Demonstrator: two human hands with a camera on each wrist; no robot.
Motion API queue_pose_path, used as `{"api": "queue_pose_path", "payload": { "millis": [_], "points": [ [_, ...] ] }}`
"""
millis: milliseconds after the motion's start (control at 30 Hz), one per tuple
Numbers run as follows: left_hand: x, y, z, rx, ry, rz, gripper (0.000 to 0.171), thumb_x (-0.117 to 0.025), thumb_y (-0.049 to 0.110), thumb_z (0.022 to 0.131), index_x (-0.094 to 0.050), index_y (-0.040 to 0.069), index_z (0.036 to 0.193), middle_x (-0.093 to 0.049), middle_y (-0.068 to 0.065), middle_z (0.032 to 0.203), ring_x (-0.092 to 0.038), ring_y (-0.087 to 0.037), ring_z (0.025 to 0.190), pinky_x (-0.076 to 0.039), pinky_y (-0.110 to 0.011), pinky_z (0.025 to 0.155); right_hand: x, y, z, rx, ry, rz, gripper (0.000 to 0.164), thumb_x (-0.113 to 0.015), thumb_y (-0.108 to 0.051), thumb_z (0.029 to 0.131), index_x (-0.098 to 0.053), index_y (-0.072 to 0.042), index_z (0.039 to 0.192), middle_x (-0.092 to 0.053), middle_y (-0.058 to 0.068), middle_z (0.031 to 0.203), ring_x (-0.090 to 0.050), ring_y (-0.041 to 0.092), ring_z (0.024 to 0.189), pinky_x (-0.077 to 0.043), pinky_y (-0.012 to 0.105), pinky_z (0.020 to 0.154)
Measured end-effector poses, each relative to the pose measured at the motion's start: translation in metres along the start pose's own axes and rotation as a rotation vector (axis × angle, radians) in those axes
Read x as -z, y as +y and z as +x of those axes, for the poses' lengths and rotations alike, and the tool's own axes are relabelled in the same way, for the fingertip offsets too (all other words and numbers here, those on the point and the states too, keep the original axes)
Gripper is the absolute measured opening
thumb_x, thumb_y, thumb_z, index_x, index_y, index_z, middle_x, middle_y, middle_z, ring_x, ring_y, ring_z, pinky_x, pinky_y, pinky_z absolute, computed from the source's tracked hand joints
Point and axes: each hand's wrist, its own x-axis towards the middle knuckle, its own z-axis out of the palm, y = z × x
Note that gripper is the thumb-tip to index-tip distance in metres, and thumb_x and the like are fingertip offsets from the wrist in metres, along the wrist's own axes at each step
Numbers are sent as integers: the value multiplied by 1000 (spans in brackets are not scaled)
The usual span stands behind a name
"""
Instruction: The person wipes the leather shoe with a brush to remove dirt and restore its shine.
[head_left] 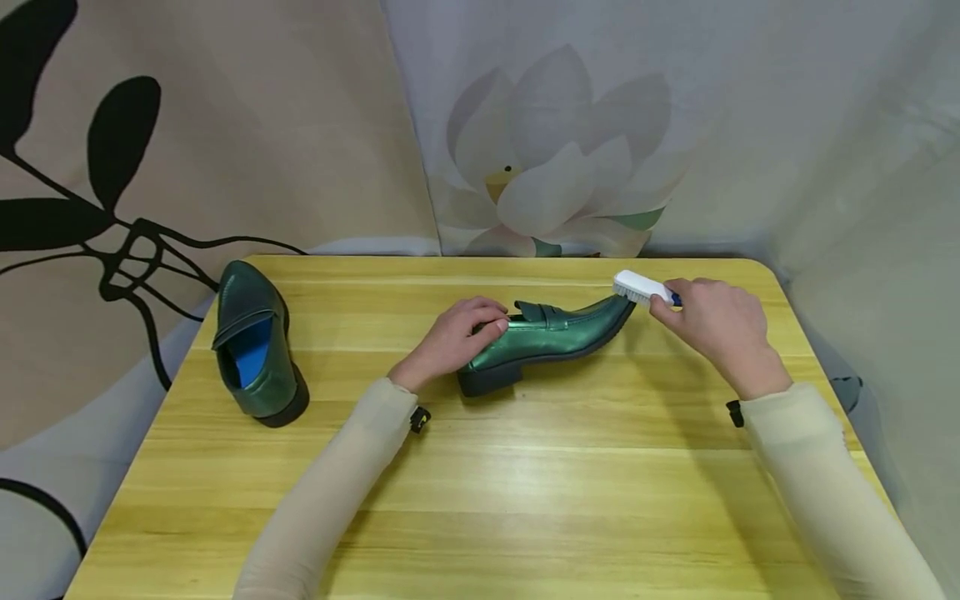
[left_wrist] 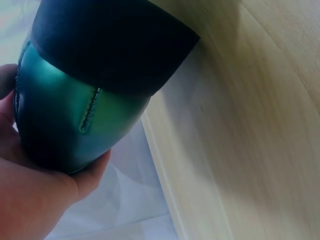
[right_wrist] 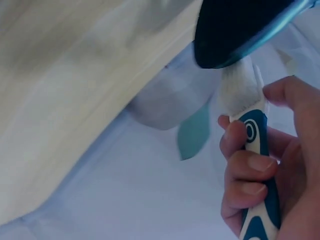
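A shiny green loafer [head_left: 555, 333] with a black sole is held by my left hand [head_left: 461, 333] at its heel opening, its toe raised toward the right. The left wrist view shows the heel end of this loafer [left_wrist: 75, 125], with fingers and thumb gripping its rim. In my right hand [head_left: 716, 329] is a white brush [head_left: 641, 287], its bristles against the toe. Seen in the right wrist view, the fingers curl round the blue-and-white brush handle [right_wrist: 260, 165], and the bristles [right_wrist: 240, 87] meet the shoe tip.
A second green loafer [head_left: 255, 350] with a blue insole stands upright at the table's left edge. The wooden table [head_left: 525, 500] ends in front of a printed curtain [head_left: 585, 125] at the back.
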Motion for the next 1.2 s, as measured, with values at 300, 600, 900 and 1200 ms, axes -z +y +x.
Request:
{"api": "queue_pose_path", "payload": {
  "millis": [300,600,900,1200],
  "points": [
    [-1,1,1,30,-4,-11,37,-53,32,109,-73,8,128,-62,-9,138,-52,-30,132,-37,-49,114,5,-14,-9,58,80,-39,36,-62,-39,99,-75,-8,109,-63,9,70,-43,25,44,-33,40,36],
    [0,0,2,35,-5,1,37,-53,31,110,-72,6,129,-61,-10,138,-52,-31,133,-37,-49,114,-4,-17,-14,139,201,-43,33,-66,-37,96,-77,-8,108,-58,7,66,-37,22,40,-31,38,35],
    [0,0,2,38,-6,2,37,-52,31,110,-72,6,129,-61,-11,138,-51,-32,133,-36,-50,114,-7,-16,-17,154,241,-29,28,-69,-33,94,-75,-8,104,-52,5,63,-35,21,41,-28,36,36],
    [-1,-1,1,21,3,4,37,-52,31,109,-73,6,128,-62,-11,137,-52,-33,132,-36,-51,114,-10,-40,-34,240,233,64,35,-71,-35,93,-76,-6,113,-56,4,67,-37,16,43,-29,32,38]
  ]
}}
